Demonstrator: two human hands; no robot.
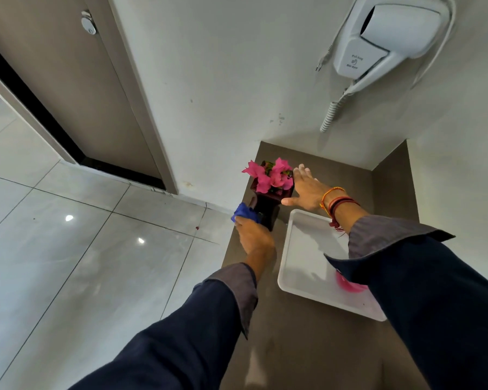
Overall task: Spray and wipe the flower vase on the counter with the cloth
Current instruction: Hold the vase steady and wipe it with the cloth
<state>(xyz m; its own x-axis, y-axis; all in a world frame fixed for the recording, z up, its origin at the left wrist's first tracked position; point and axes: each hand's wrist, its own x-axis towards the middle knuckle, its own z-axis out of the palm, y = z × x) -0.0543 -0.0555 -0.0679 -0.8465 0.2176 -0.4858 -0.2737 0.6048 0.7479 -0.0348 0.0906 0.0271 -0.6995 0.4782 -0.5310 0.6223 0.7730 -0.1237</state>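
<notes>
A dark maroon vase (268, 205) with pink flowers (269, 175) stands at the far left corner of the brown counter (293, 347). My left hand (252, 235) presses a blue cloth (244, 211) against the vase's lower left side. My right hand (307, 191) lies with flat, spread fingers against the right of the vase's top, beside the flowers. A pink object (350, 284), perhaps the spray bottle, shows partly under my right sleeve.
A white tray (307, 249) lies on the counter right of the vase, with the pink object on it. A wall-mounted hair dryer (389, 43) hangs above with a coiled cord. Left of the counter are the glossy tiled floor (82, 249) and a door (76, 88).
</notes>
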